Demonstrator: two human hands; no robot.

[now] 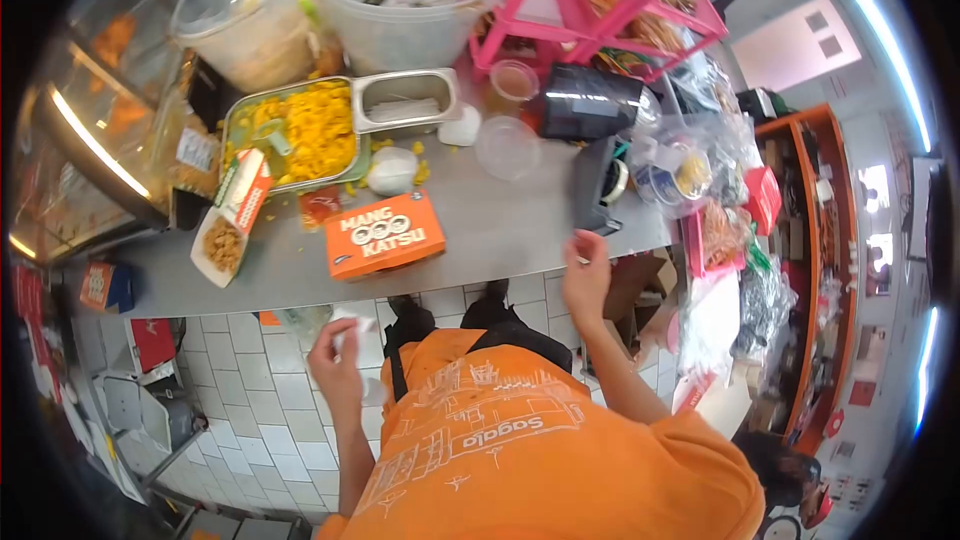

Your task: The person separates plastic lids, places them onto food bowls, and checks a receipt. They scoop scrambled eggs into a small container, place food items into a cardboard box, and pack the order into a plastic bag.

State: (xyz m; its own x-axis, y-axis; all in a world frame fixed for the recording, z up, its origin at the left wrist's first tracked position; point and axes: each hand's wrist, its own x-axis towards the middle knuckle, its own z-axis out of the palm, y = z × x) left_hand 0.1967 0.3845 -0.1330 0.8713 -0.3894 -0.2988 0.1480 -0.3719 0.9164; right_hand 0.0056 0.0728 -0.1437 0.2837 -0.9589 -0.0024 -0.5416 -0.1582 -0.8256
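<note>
My left hand (335,365) is raised in front of the counter's near edge, fingers closed around a small crumpled white piece (352,322), paper or plastic. My right hand (587,278) is at the counter edge with its fingers curled together; a tiny light spot shows at the fingertips, too small to name. Just beyond it stands a dark tape dispenser (598,185) with a roll in it. On the counter (500,230), a closed orange box (385,235) lettered "MANG KATSU" sits between the hands. An open paper tray (222,245) of brown crumbly food lies left of it.
A metal pan of yellow food (320,125) and a smaller steel pan (405,100) stand behind the box. Two big clear tubs (410,30), a pink rack (570,0) and a round plastic lid (507,148) are farther back. Bagged goods (735,230) crowd the right.
</note>
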